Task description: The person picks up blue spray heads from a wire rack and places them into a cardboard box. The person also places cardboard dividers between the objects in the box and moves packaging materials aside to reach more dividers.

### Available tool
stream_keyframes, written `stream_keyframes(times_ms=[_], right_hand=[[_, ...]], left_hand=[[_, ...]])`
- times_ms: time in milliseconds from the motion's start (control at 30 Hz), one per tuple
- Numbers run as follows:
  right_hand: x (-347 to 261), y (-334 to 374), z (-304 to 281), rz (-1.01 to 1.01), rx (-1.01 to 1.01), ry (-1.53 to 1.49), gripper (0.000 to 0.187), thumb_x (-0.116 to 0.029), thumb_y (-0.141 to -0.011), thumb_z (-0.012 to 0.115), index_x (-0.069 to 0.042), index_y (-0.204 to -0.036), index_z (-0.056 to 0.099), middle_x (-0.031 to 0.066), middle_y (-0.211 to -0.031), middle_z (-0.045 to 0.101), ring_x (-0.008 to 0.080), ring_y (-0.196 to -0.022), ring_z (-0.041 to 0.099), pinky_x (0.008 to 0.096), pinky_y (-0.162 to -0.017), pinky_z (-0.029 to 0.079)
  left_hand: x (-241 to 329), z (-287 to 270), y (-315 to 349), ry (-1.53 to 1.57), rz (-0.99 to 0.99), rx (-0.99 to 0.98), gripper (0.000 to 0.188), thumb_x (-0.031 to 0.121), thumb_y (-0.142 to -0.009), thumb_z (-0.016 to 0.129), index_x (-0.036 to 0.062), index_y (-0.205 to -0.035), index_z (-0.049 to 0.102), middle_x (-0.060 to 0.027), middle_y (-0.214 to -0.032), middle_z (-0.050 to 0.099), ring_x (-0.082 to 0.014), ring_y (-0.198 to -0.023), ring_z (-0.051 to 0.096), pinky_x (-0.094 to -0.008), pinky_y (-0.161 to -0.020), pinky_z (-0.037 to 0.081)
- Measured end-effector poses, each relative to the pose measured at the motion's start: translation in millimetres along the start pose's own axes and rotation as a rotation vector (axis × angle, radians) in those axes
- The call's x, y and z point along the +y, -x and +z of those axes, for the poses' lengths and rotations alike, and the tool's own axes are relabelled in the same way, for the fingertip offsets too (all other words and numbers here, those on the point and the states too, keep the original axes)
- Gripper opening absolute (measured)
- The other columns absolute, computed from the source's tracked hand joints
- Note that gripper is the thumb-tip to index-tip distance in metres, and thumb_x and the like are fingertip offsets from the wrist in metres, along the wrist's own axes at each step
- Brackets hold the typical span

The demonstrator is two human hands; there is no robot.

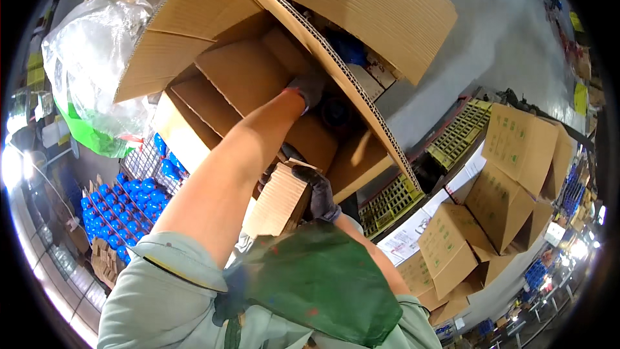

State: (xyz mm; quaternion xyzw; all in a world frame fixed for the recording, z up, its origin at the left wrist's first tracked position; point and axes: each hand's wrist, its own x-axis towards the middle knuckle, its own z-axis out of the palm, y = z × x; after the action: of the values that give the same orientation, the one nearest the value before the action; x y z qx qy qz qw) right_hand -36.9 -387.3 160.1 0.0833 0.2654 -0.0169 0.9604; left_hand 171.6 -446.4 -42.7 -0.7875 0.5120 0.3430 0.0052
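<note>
A large open cardboard box [361,155] with cardboard dividers [242,71] inside stands in front of me. My left hand [309,89], in a dark grey glove, reaches deep into it, beside a dark round object [336,113] in a shadowed compartment. The fingers of that hand are hidden, so whether they grip anything does not show. Close to my body, my right hand [321,195], also gloved, is closed on the edge of a piece of corrugated cardboard [278,200]. My left forearm passes just above and left of that piece. A dark green apron [316,278] covers my front.
Blue round-topped items [126,210] stand in rows at left, below a clear plastic bag [97,58]. Yellow plastic crates [391,203] lie right of the box. Several open cardboard boxes [452,245] stand farther right. Grey floor [504,39] extends behind.
</note>
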Motion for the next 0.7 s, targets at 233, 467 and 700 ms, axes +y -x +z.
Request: stream_keyframes(times_ms=[233, 467, 700], right_hand=[[-10.8, 1.8, 3.8, 0.016, 0.102, 0.042, 0.043, -0.023, -0.089, 0.063, 0.000, -0.125, 0.057, 0.0185, -0.116, 0.066, 0.0336, -0.109, 0.063, 0.0443, -0.099, 0.050], [-16.0, 10.1, 9.0, 0.009, 0.105, 0.214, 0.051, -0.023, -0.092, 0.063, -0.001, -0.136, 0.051, 0.0173, -0.121, 0.065, 0.0312, -0.111, 0.064, 0.0430, -0.100, 0.050], [-42.2, -0.2, 41.3, 0.016, -0.163, 0.399, 0.056, -0.024, -0.094, 0.057, -0.001, -0.144, 0.045, 0.0212, -0.122, 0.063, 0.0320, -0.117, 0.061, 0.0457, -0.104, 0.047]], left_hand=[[-11.5, 46.5, -4.9, -0.199, 0.226, -0.077, 0.033, 0.018, -0.090, 0.056, 0.0078, -0.119, 0.067, -0.0187, -0.122, 0.067, -0.0364, -0.113, 0.065, -0.0461, -0.097, 0.050], [8.5, 31.3, -2.4, -0.324, 0.208, 0.091, 0.039, 0.023, -0.089, 0.058, 0.0103, -0.125, 0.065, -0.0184, -0.126, 0.064, -0.0355, -0.116, 0.061, -0.0445, -0.105, 0.042], [48.8, -202.5, 200.6, 0.784, 0.041, 0.257, 0.066, 0.031, -0.096, 0.065, 0.0045, -0.150, 0.039, -0.0185, -0.148, 0.049, -0.0288, -0.138, 0.044, -0.0378, -0.114, 0.034]])
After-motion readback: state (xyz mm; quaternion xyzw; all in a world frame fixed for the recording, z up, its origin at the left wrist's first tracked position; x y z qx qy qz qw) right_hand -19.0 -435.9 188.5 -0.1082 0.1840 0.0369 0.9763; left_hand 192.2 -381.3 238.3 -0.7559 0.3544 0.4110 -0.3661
